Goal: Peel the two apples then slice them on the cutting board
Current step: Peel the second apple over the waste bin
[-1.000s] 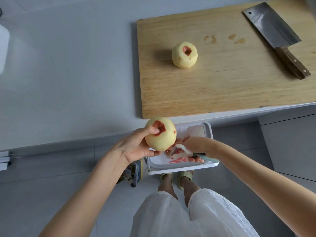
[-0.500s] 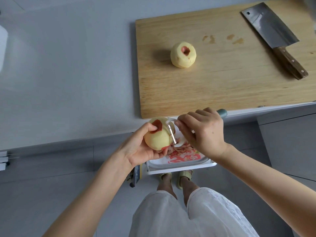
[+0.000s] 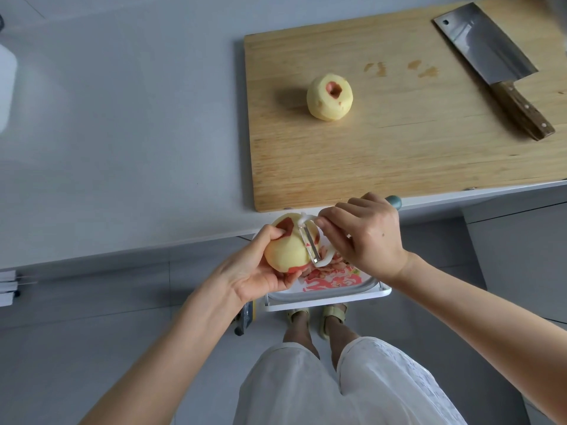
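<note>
Just off the front edge of the counter (image 3: 122, 133), above a white bin (image 3: 331, 297) holding red peels (image 3: 333, 279), the right hand (image 3: 365, 237) is now laying the peeler (image 3: 310, 243) against the apple (image 3: 287, 253); a second ago it was hanging low over the bin with the peeler clear of the fruit. Its fingers are curling round the peeler's white head, the teal handle end poking out behind the knuckles. The left hand (image 3: 254, 271) is cupping the apple from below, thumb pressing beside the red patch at the top. This apple is showing mostly pale yellow flesh, with red skin remaining at the top, beside the blade and along the bottom. The other apple (image 3: 329, 98), peeled but for its red hollow, is sitting on the cutting board (image 3: 399, 142), well apart from the cleaver (image 3: 491, 62) lying at the board's far right
</note>
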`<state>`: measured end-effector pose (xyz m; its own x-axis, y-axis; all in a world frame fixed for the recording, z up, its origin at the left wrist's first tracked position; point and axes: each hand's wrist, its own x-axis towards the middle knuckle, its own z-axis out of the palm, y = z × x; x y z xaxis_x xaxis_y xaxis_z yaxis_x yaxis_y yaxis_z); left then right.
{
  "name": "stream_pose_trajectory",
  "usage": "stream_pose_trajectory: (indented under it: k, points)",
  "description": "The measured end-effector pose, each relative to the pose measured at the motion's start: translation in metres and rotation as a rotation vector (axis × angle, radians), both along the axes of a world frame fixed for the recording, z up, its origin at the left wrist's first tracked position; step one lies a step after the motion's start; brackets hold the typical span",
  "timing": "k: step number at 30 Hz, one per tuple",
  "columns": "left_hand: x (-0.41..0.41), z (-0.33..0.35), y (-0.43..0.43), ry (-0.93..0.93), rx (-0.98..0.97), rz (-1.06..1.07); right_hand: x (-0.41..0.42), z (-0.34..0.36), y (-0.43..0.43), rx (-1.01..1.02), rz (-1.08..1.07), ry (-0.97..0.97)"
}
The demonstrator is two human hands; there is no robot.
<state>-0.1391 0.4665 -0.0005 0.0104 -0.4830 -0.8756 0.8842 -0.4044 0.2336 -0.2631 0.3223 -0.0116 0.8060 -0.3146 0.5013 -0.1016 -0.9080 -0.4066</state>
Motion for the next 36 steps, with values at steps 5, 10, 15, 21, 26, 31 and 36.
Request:
stream_pose_trajectory:
  k: [5,10,15,21,26,31,36]
  points:
    - [-0.001,0.0,0.001,0.024,-0.008,-0.01,-0.004,-0.004,-0.002,0.05,0.008,-0.018]
    - [0.002,0.0,0.009,0.079,-0.037,-0.041,-0.005,-0.012,-0.002,0.113,0.016,-0.029]
    - [0.005,0.006,0.015,0.205,-0.186,-0.097,-0.008,-0.027,-0.003,0.102,0.042,0.033]
    - [0.01,0.009,0.01,0.188,-0.309,-0.11,-0.008,-0.042,0.006,0.16,-0.037,0.202]
    - [0.012,-0.004,0.017,0.024,-0.172,-0.064,-0.013,-0.028,0.001,1.249,-0.202,0.587]
    - [0.011,-0.012,0.017,0.024,-0.19,-0.076,-0.012,-0.01,0.017,1.846,0.1,0.345]
    - [0.013,-0.017,0.022,0.088,-0.265,-0.053,-0.013,-0.013,0.016,1.902,-0.032,0.224]
